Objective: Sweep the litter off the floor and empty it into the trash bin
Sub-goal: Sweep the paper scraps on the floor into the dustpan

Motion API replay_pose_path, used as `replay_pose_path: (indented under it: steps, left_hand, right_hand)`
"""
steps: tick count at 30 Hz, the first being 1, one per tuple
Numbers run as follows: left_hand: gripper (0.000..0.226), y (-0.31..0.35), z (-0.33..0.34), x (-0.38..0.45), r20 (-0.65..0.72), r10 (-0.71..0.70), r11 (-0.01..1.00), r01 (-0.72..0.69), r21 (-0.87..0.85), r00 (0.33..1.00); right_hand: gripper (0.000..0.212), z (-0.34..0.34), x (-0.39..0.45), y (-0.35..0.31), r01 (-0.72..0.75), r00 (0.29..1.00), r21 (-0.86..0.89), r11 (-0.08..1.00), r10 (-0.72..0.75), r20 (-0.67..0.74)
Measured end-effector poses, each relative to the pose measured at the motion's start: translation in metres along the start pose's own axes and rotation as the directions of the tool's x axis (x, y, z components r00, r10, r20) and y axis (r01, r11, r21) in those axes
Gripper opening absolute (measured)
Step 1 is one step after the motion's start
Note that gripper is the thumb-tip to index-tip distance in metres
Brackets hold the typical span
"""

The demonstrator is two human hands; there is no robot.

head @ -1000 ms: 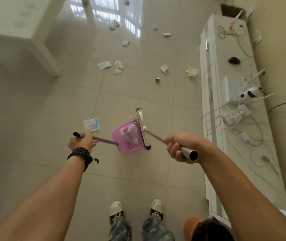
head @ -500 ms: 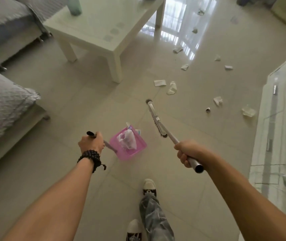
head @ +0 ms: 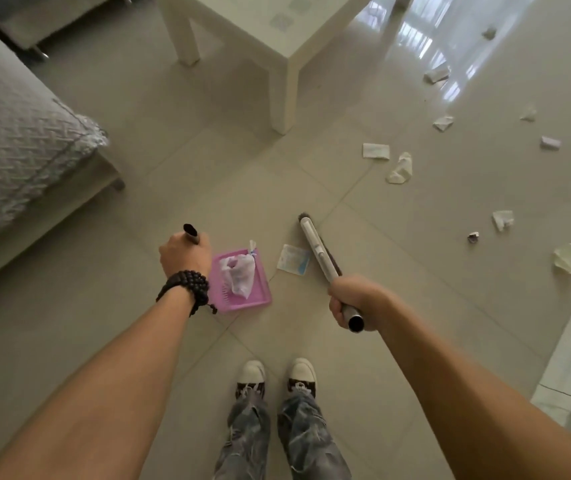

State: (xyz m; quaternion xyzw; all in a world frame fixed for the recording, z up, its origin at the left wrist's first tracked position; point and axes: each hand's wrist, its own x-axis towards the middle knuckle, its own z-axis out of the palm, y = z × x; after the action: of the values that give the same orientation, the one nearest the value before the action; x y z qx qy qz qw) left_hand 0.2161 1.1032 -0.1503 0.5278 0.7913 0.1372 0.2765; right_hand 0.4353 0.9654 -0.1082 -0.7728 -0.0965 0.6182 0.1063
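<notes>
Head cam only, so one view. Left hand [head: 183, 255] has a closed grip round the dark handle [head: 191, 233] of the pink dustpan [head: 242, 303], which already holds a crumpled plastic bag [head: 239, 274]. Right hand [head: 350, 299] is wrapped tight round the broom [head: 318, 249] pole, with the head down on the floor [head: 398, 323]. A flat paper packet [head: 292, 259] sits between broom and pan, just beside both. More scraps [head: 400, 168] lie well apart, toward the white surface [head: 279, 32]. No bin in sight. Risk imo: flat paper slides under the pan lip, and a tilted pan dumps the bag.
</notes>
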Motion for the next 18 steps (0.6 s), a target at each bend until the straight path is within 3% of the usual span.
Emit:
replay_pose_path:
  steps: [6, 10, 14, 18]
  left_hand:
    - [0.042, 0.019, 0.003, 0.036, 0.058, -0.02, 0.999, 0.022, -0.042, 0.998]
    - [0.049, 0.001, 0.01, 0.067, 0.093, -0.115, 0.982, 0.128, -0.142, 0.989]
    - [0.058, -0.038, 0.036, 0.117, 0.144, -0.173, 0.962, 0.198, -0.189, 0.974]
    - [0.045, 0.019, -0.014, 0.074, 0.239, -0.189, 0.936, 0.248, -0.249, 0.952]
  right_hand:
    - [0.02, 0.018, -0.006, -0.027, -0.243, 0.947, 0.188, 0.952, 0.191, 0.26]
    - [0.029, 0.003, -0.025, -0.037, -0.355, 0.89, 0.38, 0.854, 0.184, 0.418]
    - [0.03, -0.004, -0.052, -0.049, -0.333, 0.907, 0.399, 0.855, 0.174, 0.384]
    - [0.023, -0.023, -0.081, -0.069, -0.232, 0.95, 0.358, 0.905, 0.131, 0.285]
